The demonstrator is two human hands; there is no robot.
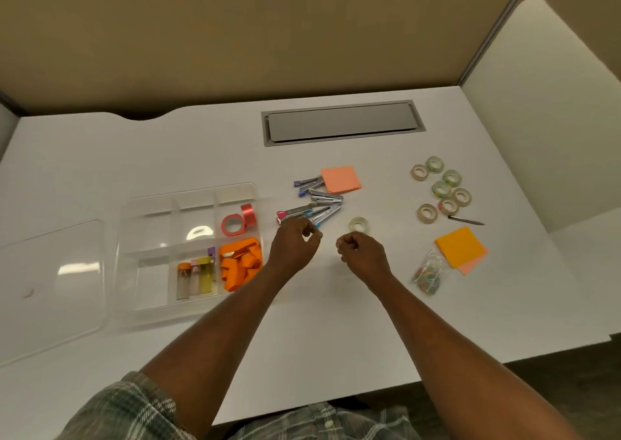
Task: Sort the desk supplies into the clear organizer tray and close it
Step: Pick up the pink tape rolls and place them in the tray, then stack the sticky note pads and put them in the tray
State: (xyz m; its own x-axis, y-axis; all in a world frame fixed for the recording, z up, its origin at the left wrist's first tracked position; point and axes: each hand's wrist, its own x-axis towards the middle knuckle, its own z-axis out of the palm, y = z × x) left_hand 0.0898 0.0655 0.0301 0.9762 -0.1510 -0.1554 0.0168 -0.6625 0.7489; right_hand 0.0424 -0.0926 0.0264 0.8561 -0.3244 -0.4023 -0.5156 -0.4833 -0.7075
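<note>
The clear organizer tray point(188, 308) lies at the left with its lid point(50, 288) off beside it. It holds red tape rolls point(239, 222), orange ribbon point(240, 262) and small tubes point(196, 275). Several staple removers point(314, 206) are piled in the middle of the desk. My left hand point(295, 245) hovers at their near ends with curled, pinched fingers that touch the pink and blue tips; a grip cannot be made out. My right hand point(361, 255) is a closed fist just short of a single clear tape roll point(359, 224), with nothing visible in it.
A pink sticky pad point(341, 179) lies beyond the staple removers. At the right are several clear tape rolls point(442, 186), a dark pen point(466, 220), orange sticky pads point(459, 246) and a bag of paper clips point(429, 273). A grey cable hatch point(342, 122) sits at the back.
</note>
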